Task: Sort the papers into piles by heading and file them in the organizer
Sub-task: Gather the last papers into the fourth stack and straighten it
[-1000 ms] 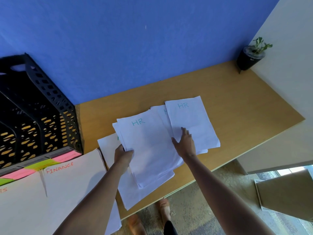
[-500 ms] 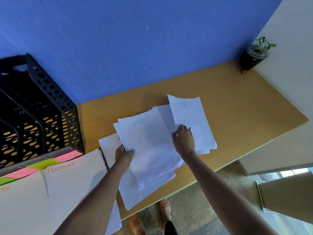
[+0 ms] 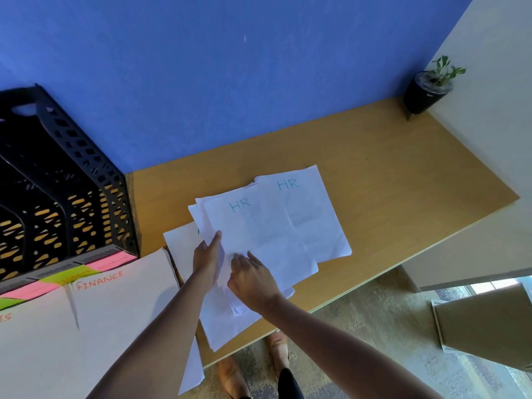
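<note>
Hidden/cut off: black mesh organizer (image 3: pixel 66 197) runs off the left edge of the frame, slot contents not visible. Pink and green sticky tabs (image 3: pixel 69 279) on its front rail, writing unreadable. Manila folder (image 3: pixel 121 312) at lower left reads "FINANCE"; the folder beside it (image 3: pixel 31 341) shows only "…TS", rest cropped. A sheet under the HR stack (image 3: pixel 184 249) shows a speck of green ink, heading covered. Undersides of both hands can't be seen.

Left hand (image 3: pixel 205 260): thumb on top of the left edge of the HR stack (image 3: pixel 259 240), other fingers tucked under the sheets, so it grips that edge. Right hand (image 3: pixel 252 280): lies on the lower left part of the same stack, fingers loosely bent and pointing toward upper left, close to the left hand. Can't tell whether it pinches a sheet or just presses.

HR stack: centre of frame on the wooden desk (image 3: pixel 388 182), near the front edge. Top sheet headed "HR" in teal, long axis running from upper left to lower right, heading end toward the blue wall (image 3: pixel 230 67). Second HR sheet (image 3: pixel 311 214) fanned out to the right beneath it, roughly same tilt. More white sheets (image 3: pixel 224 326) stick out below, overhanging the desk edge.

Potted plant (image 3: pixel 429 87) in the desk's upper right corner, well apart from the papers.
</note>
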`<move>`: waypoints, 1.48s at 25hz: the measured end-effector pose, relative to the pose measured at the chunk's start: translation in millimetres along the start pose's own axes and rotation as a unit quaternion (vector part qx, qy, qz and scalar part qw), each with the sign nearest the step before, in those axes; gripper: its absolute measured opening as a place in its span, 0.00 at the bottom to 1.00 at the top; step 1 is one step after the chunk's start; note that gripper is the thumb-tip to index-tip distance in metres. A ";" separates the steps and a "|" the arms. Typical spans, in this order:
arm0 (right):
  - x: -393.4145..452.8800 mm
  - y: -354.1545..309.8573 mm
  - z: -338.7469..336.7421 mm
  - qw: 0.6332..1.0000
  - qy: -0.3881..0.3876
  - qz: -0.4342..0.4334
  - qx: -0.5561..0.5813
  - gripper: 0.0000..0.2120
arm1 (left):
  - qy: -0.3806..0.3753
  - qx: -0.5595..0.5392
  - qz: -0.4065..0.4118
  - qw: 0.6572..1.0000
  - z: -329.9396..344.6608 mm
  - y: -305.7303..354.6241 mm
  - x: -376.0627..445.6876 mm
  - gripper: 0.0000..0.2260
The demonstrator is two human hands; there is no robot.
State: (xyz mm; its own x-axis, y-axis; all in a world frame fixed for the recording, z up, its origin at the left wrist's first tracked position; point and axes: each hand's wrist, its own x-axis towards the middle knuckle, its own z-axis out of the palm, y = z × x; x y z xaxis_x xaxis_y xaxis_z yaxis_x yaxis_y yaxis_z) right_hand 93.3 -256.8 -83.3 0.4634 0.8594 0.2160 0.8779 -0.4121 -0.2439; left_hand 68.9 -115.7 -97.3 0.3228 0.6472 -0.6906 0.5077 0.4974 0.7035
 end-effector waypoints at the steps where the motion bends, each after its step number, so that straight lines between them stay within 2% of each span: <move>1: -2.6 -1.3 3.5 1.000 0.002 -0.028 0.014 0.13 | -0.011 -0.015 0.018 1.000 -1.1 -1.1 -0.5 0.20; 3: -3.5 2.4 -1.5 0.994 -0.045 -0.052 0.082 0.09 | -0.026 -0.021 0.044 0.998 -3.3 -4.4 -0.2 0.16; 4: -1.5 10.5 -8.2 0.990 -0.077 -0.029 0.112 0.11 | -0.021 -0.005 0.048 0.999 -3.7 -5.0 0.2 0.14; 5: 0.9 24.0 -15.2 0.987 -0.091 0.018 0.129 0.13 | -0.011 0.011 0.051 0.999 -3.7 -4.6 0.1 0.13; 8: 8.9 88.4 -36.8 0.965 -0.031 0.234 0.114 0.21 | 0.004 0.026 0.056 0.998 -1.9 -3.3 -0.6 0.11; 11: 7.3 154.9 -55.0 0.886 -0.051 0.460 0.026 0.38 | 0.002 0.033 0.064 0.997 -1.2 -2.4 -2.2 0.12; 13: 1.9 179.4 -60.5 0.833 -0.083 0.547 0.017 0.45 | 0.003 0.041 0.070 0.997 -1.7 -2.8 -1.5 0.12; 14: -1.0 186.7 -61.1 0.820 -0.090 0.565 0.027 0.47 | 0.002 0.041 0.071 0.997 -1.9 -2.8 -1.5 0.12; 17: -3.3 200.7 -60.3 0.790 -0.060 0.598 0.126 0.49 | -0.003 0.042 0.063 0.997 -1.9 -2.2 -2.3 0.12; 19: -0.6 205.4 -62.2 0.771 -0.042 0.612 0.172 0.46 | 0.001 0.047 0.064 0.997 -1.8 -1.4 -2.3 0.12; 20: 0.2 208.5 -62.2 0.772 -0.044 0.610 0.173 0.42 | 0.003 0.050 0.067 0.996 -1.7 -1.4 -2.5 0.12; 22: 0.5 213.4 -61.0 0.787 -0.047 0.595 0.157 0.27 | 0.002 0.050 0.070 0.996 -2.0 -1.5 -3.4 0.13; 23: 0.3 215.1 -60.6 0.794 -0.034 0.587 0.152 0.20 | -0.001 0.048 0.070 0.996 -2.4 -1.2 -3.6 0.13; 25: -1.5 216.9 -61.4 0.797 0.026 0.583 0.158 0.13 | -0.002 0.051 0.069 0.996 -2.7 -0.8 -4.0 0.13; 30: -8.1 237.0 -77.4 0.772 0.181 0.577 0.195 0.11 | -0.004 0.061 0.069 0.996 -3.2 0.4 -5.3 0.12; 35: -11.1 247.9 -88.4 0.721 0.261 0.569 0.296 0.11 | -0.004 0.069 0.072 0.995 -3.5 0.7 -7.1 0.11; 37: -9.1 237.6 -86.2 0.721 0.264 0.537 0.350 0.11 | -0.006 0.066 0.068 0.996 -3.5 1.8 -7.7 0.11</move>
State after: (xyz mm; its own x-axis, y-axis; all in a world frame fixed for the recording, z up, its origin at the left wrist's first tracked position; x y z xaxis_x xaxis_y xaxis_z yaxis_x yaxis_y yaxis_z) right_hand 308.0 -388.6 -61.8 0.9738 -0.1532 -0.1680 -0.2117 -0.3417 -0.9156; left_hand 64.5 -117.8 -90.1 0.4041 0.6964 -0.5930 0.5588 0.3252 0.7628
